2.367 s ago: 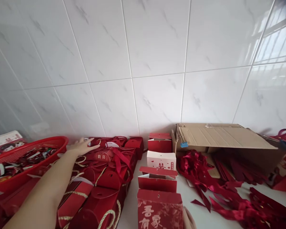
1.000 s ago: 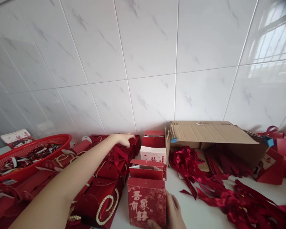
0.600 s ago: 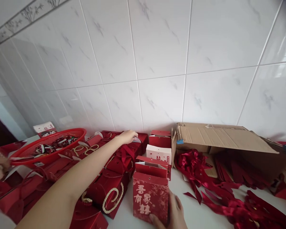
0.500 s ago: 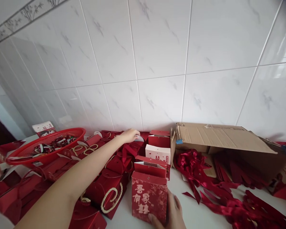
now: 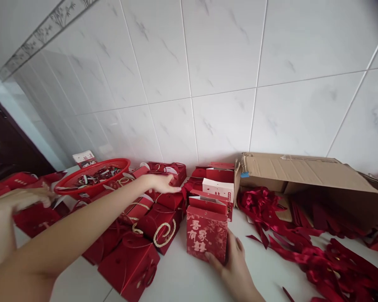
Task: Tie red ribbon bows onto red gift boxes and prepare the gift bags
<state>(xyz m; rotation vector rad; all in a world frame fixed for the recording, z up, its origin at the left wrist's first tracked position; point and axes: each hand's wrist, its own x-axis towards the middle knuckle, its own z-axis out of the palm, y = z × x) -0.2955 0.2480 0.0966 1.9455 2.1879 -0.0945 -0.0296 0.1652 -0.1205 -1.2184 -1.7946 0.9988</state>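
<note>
White tiles rise behind a table. On it, the right hand pinches an upright box between thumb and fingers; the left hand hangs over cartons, its finger grip unclear.

i'm seeing smooth printed paperboard on the box the right hand is holding; satiny ribbon is shining to that hand's right, a matt, creased cardboard carton is lying beyond it, and glossy wall tiles are gleaming behind.
</note>
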